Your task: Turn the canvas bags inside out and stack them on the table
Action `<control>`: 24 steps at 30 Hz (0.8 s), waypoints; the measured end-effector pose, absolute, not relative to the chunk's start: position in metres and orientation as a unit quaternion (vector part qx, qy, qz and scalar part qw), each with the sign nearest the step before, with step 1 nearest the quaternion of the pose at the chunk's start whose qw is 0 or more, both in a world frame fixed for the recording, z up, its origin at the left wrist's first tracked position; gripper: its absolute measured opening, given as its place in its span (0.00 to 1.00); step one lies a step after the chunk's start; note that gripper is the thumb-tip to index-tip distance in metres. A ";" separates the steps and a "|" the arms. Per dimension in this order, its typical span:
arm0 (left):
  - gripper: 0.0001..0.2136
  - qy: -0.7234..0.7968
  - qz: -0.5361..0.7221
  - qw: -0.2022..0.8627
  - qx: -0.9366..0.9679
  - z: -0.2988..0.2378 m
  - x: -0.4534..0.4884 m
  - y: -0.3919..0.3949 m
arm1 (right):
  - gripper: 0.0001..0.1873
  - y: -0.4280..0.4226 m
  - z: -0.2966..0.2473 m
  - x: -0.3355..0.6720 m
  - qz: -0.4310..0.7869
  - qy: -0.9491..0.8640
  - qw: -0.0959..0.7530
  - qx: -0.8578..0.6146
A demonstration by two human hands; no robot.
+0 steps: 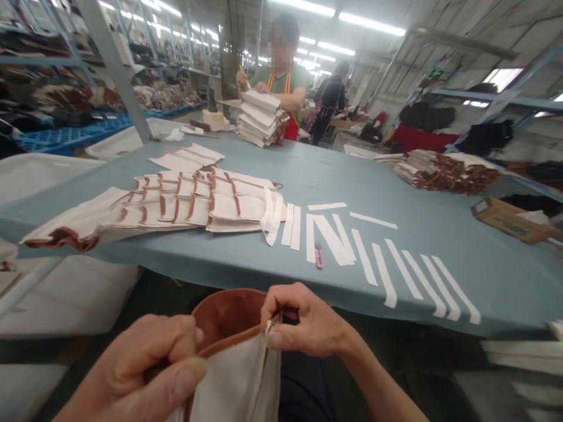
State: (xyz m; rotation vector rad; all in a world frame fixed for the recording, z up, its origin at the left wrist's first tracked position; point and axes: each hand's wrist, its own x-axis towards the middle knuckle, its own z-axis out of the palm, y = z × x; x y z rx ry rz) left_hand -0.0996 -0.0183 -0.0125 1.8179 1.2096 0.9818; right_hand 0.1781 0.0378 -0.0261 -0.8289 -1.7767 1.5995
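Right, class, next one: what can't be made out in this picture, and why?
Lower end of the cream fabric piece: head view, cut off by the bottom edge.
The part of it in the left hand: head view, covered by that hand.
The part in the right hand: head view, covered by that hand.
What is printed on the cardboard box: head view, too small and blurred.

The fabric pouch (233,384) and white strips (365,258) obstruct; tabletop (334,176) beyond lies open.
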 end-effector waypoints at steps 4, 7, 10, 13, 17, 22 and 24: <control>0.24 0.465 0.377 0.233 0.767 -0.013 -0.114 -0.005 | 0.29 0.028 -0.010 0.186 0.600 -0.668 0.303 -0.320; 0.19 0.440 0.384 0.183 0.791 -0.016 -0.114 0.005 | 0.27 0.025 0.012 0.186 0.585 -0.687 0.307 -0.302; 0.14 0.406 0.365 0.219 0.808 -0.016 -0.110 0.014 | 0.25 0.026 0.027 0.183 0.589 -0.693 0.295 -0.293; 0.06 0.389 0.325 0.312 0.804 -0.009 -0.099 0.018 | 0.24 0.026 0.026 0.180 0.625 -0.674 0.285 -0.274; 0.07 0.318 0.306 0.343 0.829 0.001 -0.074 0.017 | 0.25 0.024 0.013 0.179 0.640 -0.654 0.289 -0.282; 0.07 0.311 0.323 0.285 0.847 0.004 -0.059 0.018 | 0.24 0.026 0.004 0.184 0.613 -0.677 0.279 -0.297; 0.08 0.309 0.302 0.271 0.860 0.004 -0.059 0.018 | 0.24 0.028 0.002 0.185 0.606 -0.684 0.279 -0.295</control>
